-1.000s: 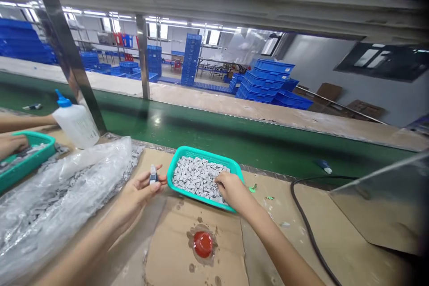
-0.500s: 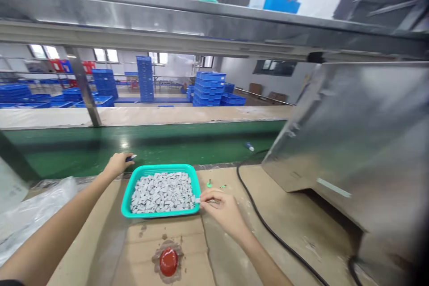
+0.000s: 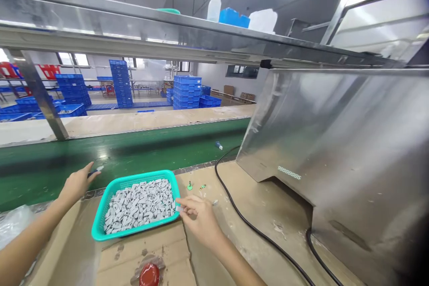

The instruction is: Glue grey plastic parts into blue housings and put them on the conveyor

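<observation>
Behind the brown-covered bench (image 3: 264, 208), under a long metal shelf (image 3: 134, 22), stacks of blue crates (image 3: 187, 92), and nearer, a green surface (image 3: 150, 152) running from left to right. On the bench, a teal basket (image 3: 101, 215), well filled with grey pieces (image 3: 140, 203): judging by the heap, plenty left to take up. By way of finished work, little to go on: one blue part (image 3: 218, 145) with a pale tip lying out on the green surface, well apart from both hands, perhaps already dealt with; a second blue part (image 3: 95, 171) in hand, apparently not yet set down. With the left hand (image 3: 76, 184) out over the green surface, left of the basket, pinching the second blue part between thumb and fingers, one finger lifted away; exact contact partly hidden. Cannot tell whether touching the surface below. With the right hand (image 3: 201, 221) just beside the basket's right rim, pinching a pale piece (image 3: 178, 208) between thumb and fingertips, other fingers curled in. Below the basket, on a cardboard sheet (image 3: 117, 268), a red dish (image 3: 149, 275) amid dark stains.
</observation>
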`<state>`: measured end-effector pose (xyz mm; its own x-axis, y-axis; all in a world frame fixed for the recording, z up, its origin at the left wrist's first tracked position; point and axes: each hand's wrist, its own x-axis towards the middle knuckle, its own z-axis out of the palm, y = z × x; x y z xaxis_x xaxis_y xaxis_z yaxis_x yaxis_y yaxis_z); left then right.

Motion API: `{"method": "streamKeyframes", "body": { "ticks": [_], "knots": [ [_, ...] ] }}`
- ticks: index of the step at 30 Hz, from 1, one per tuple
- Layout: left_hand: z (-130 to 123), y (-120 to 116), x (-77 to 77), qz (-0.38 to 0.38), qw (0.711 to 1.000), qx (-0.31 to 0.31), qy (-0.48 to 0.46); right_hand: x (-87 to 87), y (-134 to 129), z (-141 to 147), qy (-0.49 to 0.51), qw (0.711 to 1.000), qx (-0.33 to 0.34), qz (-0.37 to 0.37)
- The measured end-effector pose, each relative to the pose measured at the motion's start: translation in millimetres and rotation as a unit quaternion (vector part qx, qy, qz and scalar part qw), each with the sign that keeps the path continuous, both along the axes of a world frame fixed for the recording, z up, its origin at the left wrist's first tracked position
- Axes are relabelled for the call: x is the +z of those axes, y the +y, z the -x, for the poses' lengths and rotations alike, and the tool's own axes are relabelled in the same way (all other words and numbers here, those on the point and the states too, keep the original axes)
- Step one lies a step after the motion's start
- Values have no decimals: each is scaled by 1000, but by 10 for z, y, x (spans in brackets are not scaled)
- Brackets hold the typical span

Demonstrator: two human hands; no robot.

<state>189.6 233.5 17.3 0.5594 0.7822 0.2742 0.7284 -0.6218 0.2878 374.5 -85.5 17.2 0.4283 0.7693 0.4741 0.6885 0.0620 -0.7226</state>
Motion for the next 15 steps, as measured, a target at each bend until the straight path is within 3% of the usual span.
{"method": "streamKeyframes", "body": {
  "ticks": [4,7,15],
  "knots": [
    [-85,-80,-277,-6,999,54,3,1,-11,43,-32,999,-9,-17],
    [-98,-102,-397,-4,997,74,3,-12,-12,67,-38,999,-16,-22],
    [-49,-91,-377,-35,996,83,-4,-114,-18,51,28,999,-25,-16]
  ]
}}
